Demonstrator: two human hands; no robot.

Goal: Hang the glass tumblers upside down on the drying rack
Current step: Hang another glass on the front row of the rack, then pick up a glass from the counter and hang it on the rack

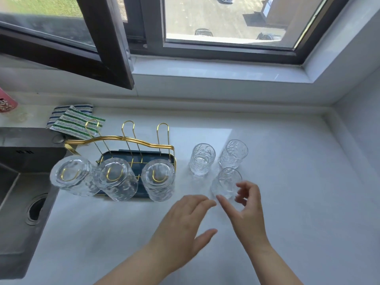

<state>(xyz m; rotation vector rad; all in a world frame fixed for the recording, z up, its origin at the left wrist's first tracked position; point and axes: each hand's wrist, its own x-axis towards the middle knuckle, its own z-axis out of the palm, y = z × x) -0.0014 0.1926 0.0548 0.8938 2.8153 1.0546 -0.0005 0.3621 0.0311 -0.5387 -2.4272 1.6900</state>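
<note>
A gold wire drying rack (pixel 121 139) on a dark tray (pixel 131 156) holds three textured glass tumblers upside down on its front prongs: left (pixel 71 175), middle (pixel 115 178), right (pixel 158 178). Three rear prongs stand bare. To the right, three tumblers stand upright on the white counter: back left (pixel 202 159), back right (pixel 233 154), and front (pixel 226 183). My right hand (pixel 246 210) is open, its fingers curved just beside the front tumbler without gripping it. My left hand (pixel 185 221) hovers open, palm down, left of it.
A steel sink (pixel 22 192) with a drain lies at the left edge. Striped cloths (pixel 72 120) lie behind the rack. A pink cup (pixel 7 102) stands far left. An open window sash (pixel 102 48) juts over the counter's back left.
</note>
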